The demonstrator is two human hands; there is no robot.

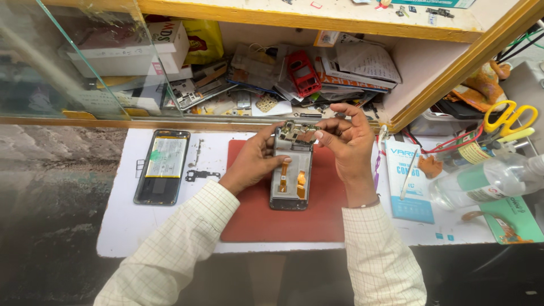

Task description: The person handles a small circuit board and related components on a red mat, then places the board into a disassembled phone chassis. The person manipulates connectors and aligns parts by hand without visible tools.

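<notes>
An opened phone body (291, 180) with orange flex cables lies on a red mat (283, 218). My left hand (256, 160) grips its upper left edge, thumb on the frame. My right hand (347, 139) pinches the small circuit board (294, 132) at the phone's top end with thumb and forefinger. Both sleeves are pale checked cloth. The board's far side is hidden by my fingers.
Another opened phone with its battery (163, 165) lies left on the white board, small metal parts (198, 170) beside it. Right: a blue packet (411, 181), tweezers (408, 178), a clear bottle (487, 180), yellow scissors (510, 118). A cluttered shelf (283, 79) and glass pane (68, 56) stand behind.
</notes>
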